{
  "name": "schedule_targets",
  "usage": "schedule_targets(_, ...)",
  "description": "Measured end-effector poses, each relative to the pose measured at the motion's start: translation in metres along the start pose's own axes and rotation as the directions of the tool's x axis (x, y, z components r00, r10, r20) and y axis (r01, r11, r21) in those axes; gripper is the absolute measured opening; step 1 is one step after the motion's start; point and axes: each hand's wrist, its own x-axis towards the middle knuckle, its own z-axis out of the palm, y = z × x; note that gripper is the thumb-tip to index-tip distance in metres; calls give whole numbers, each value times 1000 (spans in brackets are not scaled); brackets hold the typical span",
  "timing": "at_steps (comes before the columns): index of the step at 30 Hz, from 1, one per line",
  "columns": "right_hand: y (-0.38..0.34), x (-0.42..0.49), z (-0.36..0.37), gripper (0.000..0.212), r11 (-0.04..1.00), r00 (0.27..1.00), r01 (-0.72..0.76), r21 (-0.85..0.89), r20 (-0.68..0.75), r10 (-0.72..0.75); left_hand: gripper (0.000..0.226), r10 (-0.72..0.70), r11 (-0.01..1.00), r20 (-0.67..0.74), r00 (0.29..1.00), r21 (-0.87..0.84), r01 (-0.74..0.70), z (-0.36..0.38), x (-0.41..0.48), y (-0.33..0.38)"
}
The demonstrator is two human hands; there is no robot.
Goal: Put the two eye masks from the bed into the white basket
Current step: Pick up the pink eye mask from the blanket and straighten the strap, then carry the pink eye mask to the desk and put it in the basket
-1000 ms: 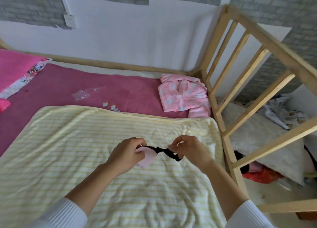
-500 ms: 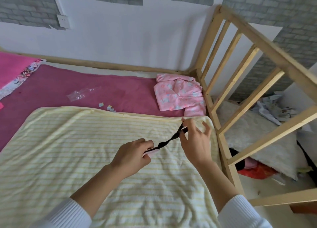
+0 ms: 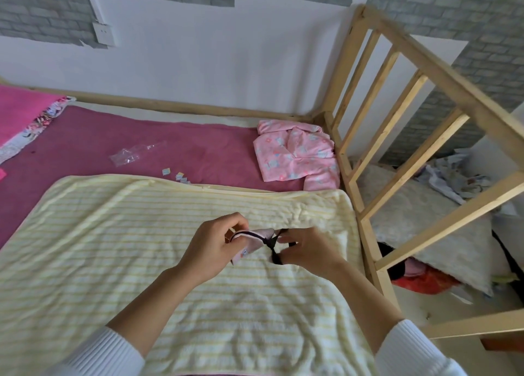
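Observation:
A pink eye mask (image 3: 252, 244), folded small, sits in my left hand (image 3: 212, 248) above the yellow striped blanket (image 3: 141, 248). Its black elastic strap (image 3: 272, 245) runs across the folded mask and over to my right hand (image 3: 309, 251), whose fingers pinch the strap. The two hands are close together, almost touching. I see no second eye mask and no white basket in this view.
Pink pyjamas (image 3: 297, 154) lie folded at the far right of the magenta sheet (image 3: 141, 146). A clear plastic wrapper (image 3: 133, 154) and small paper bits (image 3: 175, 174) lie behind the blanket. The wooden bed rail (image 3: 402, 137) stands at the right, with pillows and clutter on the floor beyond.
My right hand had stretched the strap up and to the right; it has come back down beside my left hand, and the strap now crosses over the folded mask.

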Motion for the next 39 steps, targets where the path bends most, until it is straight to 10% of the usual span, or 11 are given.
schedule_targets(3, 6, 0, 9, 30, 944, 997, 81, 320, -14, -80, 4, -84, 981, 62, 995, -170, 93, 1, 6, 1)
schedule_targets(12, 18, -1, 12, 11, 829, 979, -149, 539, 198, 48, 15, -156, 845, 252, 955, -468, 261, -11, 19, 0)
schedule_targets(21, 14, 4, 33, 7, 356, 905, -410, 840, 326, 273, 6, -429, 893, -440, 789, -340, 295, 27, -12, -4)
schedule_targets(26, 9, 7, 53, 11, 312, 878, -464, 829, 383, 288, 10, -283, 957, -331, 900, -41, 286, 57, -40, -2)
schedule_targets(39, -14, -23, 120, 5, 392, 860, -508, 767, 433, 269, 9, -338, 935, -399, 853, -41, 351, -7, -124, -35)
